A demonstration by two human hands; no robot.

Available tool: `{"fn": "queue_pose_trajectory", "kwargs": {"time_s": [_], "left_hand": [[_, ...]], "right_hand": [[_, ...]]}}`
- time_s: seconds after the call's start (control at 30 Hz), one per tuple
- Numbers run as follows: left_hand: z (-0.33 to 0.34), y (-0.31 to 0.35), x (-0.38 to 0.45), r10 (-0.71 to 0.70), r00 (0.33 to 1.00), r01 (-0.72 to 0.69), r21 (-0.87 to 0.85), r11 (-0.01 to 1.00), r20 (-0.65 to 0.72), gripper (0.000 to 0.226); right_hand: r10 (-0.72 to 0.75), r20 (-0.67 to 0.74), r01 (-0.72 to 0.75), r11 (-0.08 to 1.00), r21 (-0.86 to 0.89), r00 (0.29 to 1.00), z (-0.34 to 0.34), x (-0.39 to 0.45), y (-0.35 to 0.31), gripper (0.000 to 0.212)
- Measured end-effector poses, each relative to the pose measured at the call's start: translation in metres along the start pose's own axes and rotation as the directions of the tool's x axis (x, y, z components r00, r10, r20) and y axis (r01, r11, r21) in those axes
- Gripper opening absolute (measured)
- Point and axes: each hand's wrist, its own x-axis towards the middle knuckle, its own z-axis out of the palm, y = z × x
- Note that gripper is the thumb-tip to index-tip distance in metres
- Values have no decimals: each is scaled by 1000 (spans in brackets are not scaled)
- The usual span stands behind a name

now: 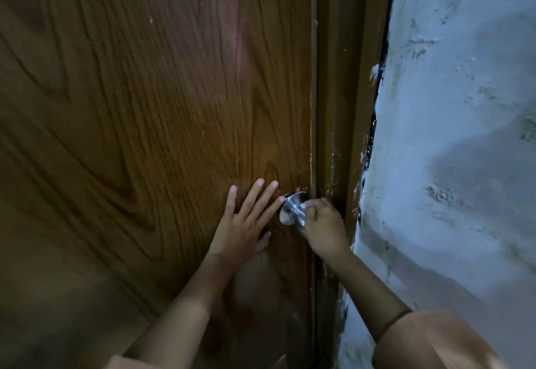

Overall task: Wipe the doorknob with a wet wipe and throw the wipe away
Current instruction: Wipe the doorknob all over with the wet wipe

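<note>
Head view: my right hand clenches the wet wipe on the doorknob, left hand flat and empty on the door; wiping under way, disposal not yet done.

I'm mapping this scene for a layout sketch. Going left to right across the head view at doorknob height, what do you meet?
Wooden door → left hand, flat on the door → metal doorknob → right hand, closed on the knob → door frame → rough white wall.

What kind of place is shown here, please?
Probably a doorway inside a modest home. A brown wood-grain door with a metal doorknob sits in a painted frame, beside a rough, stained white plaster wall.
</note>
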Motion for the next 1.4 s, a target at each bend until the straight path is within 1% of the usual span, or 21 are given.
{"fn": "queue_pose_trajectory", "kwargs": {"time_s": [0.07,0.1,0.2,0.23,0.27,0.33,0.4,0.47,0.53,0.6,0.7,0.77,0.87,0.97,1.07,1.13,1.2,1.3,1.33,1.37,1.4], "left_hand": [[1,-1,1,2,1000,-2,13,1000,0,86],[1,-1,1,3,1000,-3,19,1000,2,87],[1,-1,-1,5,1000,-5,10,1000,5,90],[0,-1,-1,2,1000,-2,4,1000,6,91],[0,-1,-1,-2,1000,2,-2,1000,6,91],[-2,0,1,-3,1000,4,-20,1000,10,92],[-7,-1,3,-5,1000,6,-60,998,25,92],[-11,-2,4,-3,1000,5,-94,996,28,90],[-16,-1,4,-3,1000,5,-142,990,13,85],[-22,2,2,-23,1000,22,-213,977,-1,73],[-34,8,-1,-82,997,78,-431,899,9,50],[-46,11,-2,-135,989,144,-652,744,65,37],[-70,12,9,-171,935,352,-854,383,309,32],[-77,18,23,-170,871,471,-882,24,460,35],[-81,24,34,-97,814,501,-776,-382,573,34],[-83,29,34,-108,791,492,-730,-474,603,32],[-84,29,34,-174,772,477,-738,-477,611,30],[-85,24,35,-265,744,482,-767,-423,613,22],[-85,20,36,-306,731,499,-784,-370,610,20],[-83,16,37,-358,736,510,-818,-265,575,20],[-79,12,38,-406,772,504,-860,-79,489,21]], "right_hand": [[-258,-3,250,940,-233,966,3,-7,1,40],[-366,33,354,867,-351,930,3,-9,2,43],[-500,100,447,643,-622,860,2,-9,10,39],[-505,108,451,630,-632,857,1,-9,11,39],[-480,106,443,675,-590,871,0,-9,11,39],[-354,37,341,860,-380,934,-2,-5,12,36],[-70,58,70,997,11,996,-8,1,7,32],[200,161,-245,904,351,966,-14,7,2,29],[342,231,-413,765,495,911,-18,8,2,27],[402,235,-465,727,505,885,-19,5,8,28],[378,169,-413,795,444,910,-24,-5,13,29],[339,114,-352,811,468,934,-30,-9,11,27],[239,-20,-207,877,434,971,-33,-12,7,26],[162,-39,-124,873,472,986,-32,-15,-2,20],[118,72,-135,710,691,990,-31,-23,-15,16],[115,79,-136,663,736,990,-29,-26,-18,16],[129,104,-163,627,762,986,-27,-27,-19,19],[135,131,-187,663,725,982,-28,-25,-18,25],[133,109,-171,688,705,985,-29,-25,-17,24],[130,65,-139,719,681,989,-30,-23,-15,22],[115,4,-91,765,638,993,-31,-21,-11,20]]}}
